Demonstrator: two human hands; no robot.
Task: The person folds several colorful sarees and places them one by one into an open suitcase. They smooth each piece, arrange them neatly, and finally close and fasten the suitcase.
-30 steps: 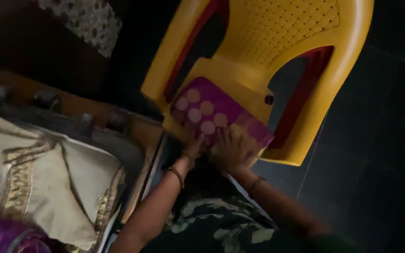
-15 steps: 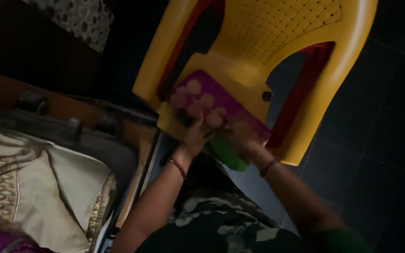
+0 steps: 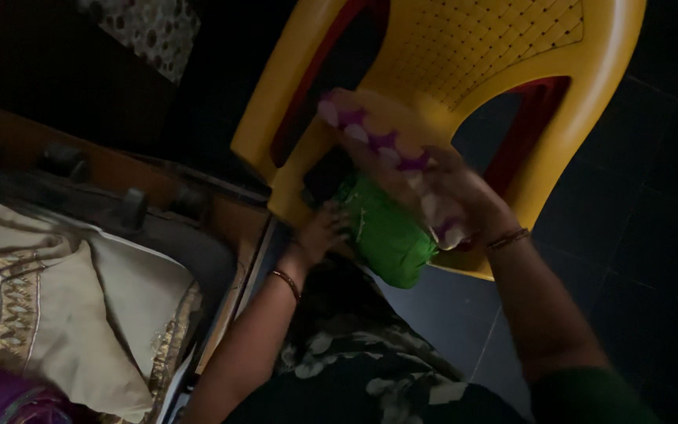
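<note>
A person's right hand (image 3: 457, 196) grips a purple cloth with pale round dots (image 3: 378, 145), lifted and blurred above the seat of a yellow plastic chair (image 3: 480, 47). The left hand (image 3: 322, 232), fingers apparently curled, presses a green folded cloth (image 3: 386, 232) at the seat's front edge. A cream, gold-bordered fabric (image 3: 49, 298) lies well apart at left.

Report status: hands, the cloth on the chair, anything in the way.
Right hand lifting purple dotted cloth, grip closed. Left hand on green cloth on yellow chair. Nothing blocking.
</note>
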